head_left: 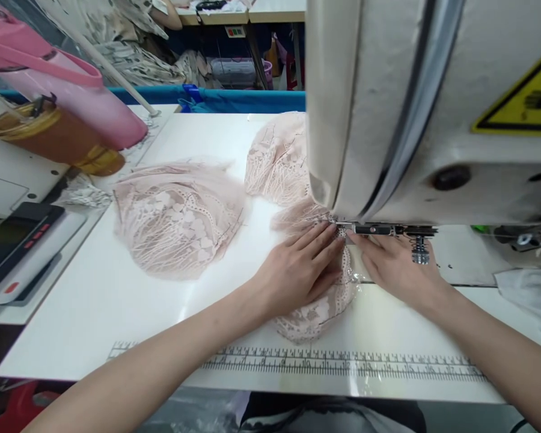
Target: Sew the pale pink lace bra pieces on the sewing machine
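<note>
Lace lies on the white tabletop beneath your left hand, running from near the printed ruler up to the stitching area of the sewing machine. Your left hand rests flat and palm down on it, fingers stretched forward and nearly together. Your right hand reaches in from the other side, a fingertip by the lace's edge; metal parts cover some of it, so you cannot tell whether it pinches anything.

The machine's bulky, smooth off-white head stands in your line of sight and hides part of a rounded second piece behind your work. A third piece lies apart to the left, domed and sheer, with pale floral patches, fine branching lines and a scalloped band. Your own lace shows the same pink-beige, see-through mesh with a dotted, curved border.

At far left, a glossy pink bottle leans in view beside a translucent brown cup, with tangled thread scraps below them. Bunched blue cloth runs along the far edge, and crumpled white fabric sits at the right.
</note>
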`<move>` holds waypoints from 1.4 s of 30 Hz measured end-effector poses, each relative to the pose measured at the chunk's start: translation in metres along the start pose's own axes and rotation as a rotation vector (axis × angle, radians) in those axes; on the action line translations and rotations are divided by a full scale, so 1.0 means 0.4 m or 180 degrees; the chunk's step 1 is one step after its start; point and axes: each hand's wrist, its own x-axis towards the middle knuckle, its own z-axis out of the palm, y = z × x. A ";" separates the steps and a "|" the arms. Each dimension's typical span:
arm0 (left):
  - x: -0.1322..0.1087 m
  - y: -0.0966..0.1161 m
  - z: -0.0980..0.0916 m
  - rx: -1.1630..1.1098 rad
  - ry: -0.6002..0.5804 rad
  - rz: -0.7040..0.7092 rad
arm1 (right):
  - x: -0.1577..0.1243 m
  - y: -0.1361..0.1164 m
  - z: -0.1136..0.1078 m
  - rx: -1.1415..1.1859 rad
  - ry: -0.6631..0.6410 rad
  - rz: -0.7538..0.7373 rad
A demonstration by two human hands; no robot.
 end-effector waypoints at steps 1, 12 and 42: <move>0.001 -0.001 0.000 0.0024 0.0009 0.0004 | 0.001 -0.001 -0.001 0.0029 -0.0010 0.0021; 0.003 0.005 -0.001 0.0123 0.0112 0.0027 | 0.001 -0.004 -0.004 0.0084 0.0019 0.0141; 0.004 -0.005 -0.007 0.0103 0.0021 0.0001 | 0.013 -0.010 -0.016 0.0221 -0.0077 0.0409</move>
